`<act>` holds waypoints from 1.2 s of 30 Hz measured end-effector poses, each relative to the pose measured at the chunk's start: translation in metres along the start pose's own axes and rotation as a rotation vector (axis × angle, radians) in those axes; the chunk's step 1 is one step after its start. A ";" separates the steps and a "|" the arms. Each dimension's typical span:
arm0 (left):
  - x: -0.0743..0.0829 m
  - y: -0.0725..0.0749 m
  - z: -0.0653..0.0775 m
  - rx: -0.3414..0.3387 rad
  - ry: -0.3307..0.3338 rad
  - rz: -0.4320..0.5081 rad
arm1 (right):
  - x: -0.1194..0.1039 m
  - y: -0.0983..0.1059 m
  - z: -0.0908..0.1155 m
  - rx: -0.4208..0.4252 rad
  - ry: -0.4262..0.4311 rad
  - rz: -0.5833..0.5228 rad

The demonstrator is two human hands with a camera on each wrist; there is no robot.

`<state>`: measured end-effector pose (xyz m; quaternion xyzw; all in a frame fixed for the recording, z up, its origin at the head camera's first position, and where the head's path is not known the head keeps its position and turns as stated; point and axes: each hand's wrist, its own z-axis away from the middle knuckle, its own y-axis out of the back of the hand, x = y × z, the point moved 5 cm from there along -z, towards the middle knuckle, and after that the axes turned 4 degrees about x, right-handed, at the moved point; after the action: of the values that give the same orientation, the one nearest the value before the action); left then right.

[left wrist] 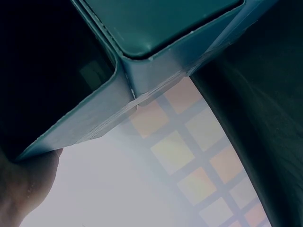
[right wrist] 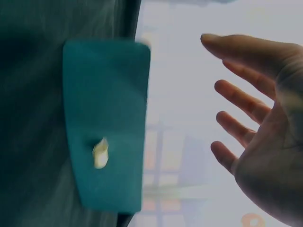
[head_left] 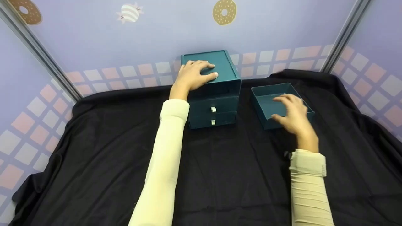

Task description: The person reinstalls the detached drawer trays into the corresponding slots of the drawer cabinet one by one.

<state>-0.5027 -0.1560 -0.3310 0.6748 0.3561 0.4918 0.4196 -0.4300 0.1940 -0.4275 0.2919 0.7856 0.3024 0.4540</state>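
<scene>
A teal drawer cabinet (head_left: 213, 89) stands against the back wall, its top slot open and dark, with two lower drawers (head_left: 201, 107) pushed in, each with a small white knob. My left hand (head_left: 194, 75) rests on the cabinet's top, fingers spread and relaxed. To the right lies a removed teal drawer (head_left: 262, 108) on the cloth, its inside bare where visible. My right hand (head_left: 294, 114) hovers over its near right side, thumb and fingers apart, holding nothing. In the right wrist view the removed drawer's front (right wrist: 106, 118) shows a white knob (right wrist: 100, 153), apart from the fingers.
Black cloth (head_left: 125, 150) covers the table, bunched along its edges. Purple wall panels (head_left: 176, 28) with printed donuts and checks enclose the back and both sides, joined by grey metal corner strips (head_left: 345, 34).
</scene>
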 end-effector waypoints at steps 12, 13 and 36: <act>-0.001 0.001 0.003 0.001 -0.003 0.007 | 0.048 -0.001 0.013 -0.079 -0.182 -0.001; -0.002 0.001 0.003 -0.001 0.000 0.007 | 0.049 -0.005 0.013 -0.082 -0.183 -0.003; 0.001 0.002 0.002 -0.010 0.001 -0.004 | 0.056 -0.023 0.012 -0.024 -0.288 0.010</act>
<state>-0.4999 -0.1563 -0.3292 0.6717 0.3552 0.4933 0.4235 -0.4470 0.2221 -0.4795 0.3306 0.7073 0.2691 0.5640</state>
